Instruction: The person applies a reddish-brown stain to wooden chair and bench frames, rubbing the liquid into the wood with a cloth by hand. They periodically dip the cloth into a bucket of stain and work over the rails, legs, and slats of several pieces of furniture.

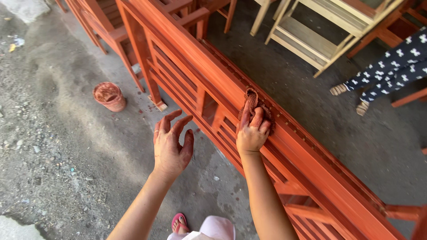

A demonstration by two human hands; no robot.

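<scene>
Stain-soaked rag (253,103), reddish-brown and crumpled, sat pressed against the top rail of a long orange-red wooden frame (311,155), pinned there by the person's right hand (251,132). The fingers (258,119) of that hand were folded over the cloth, holding it flat to the wood so the colour could be rubbed into the rail's upper edge. The left hand (171,144) hung free just beside the frame, touching nothing, its stained fingers (180,123) spread wide and slightly curled, seemingly kept off the wet finish. A ring showed on one finger.

On the gritty concrete floor (58,146) to the left stood a small round tub (109,96), smeared the same red-brown, near one frame leg and within reach for reloading the rag. A pink sandal (179,223) marked the person's own foot below. Across the frame, unstained pale wooden furniture (311,35) waited, and another person's legs in dark patterned trousers (393,66) appeared at the right edge, well apart from the work.
</scene>
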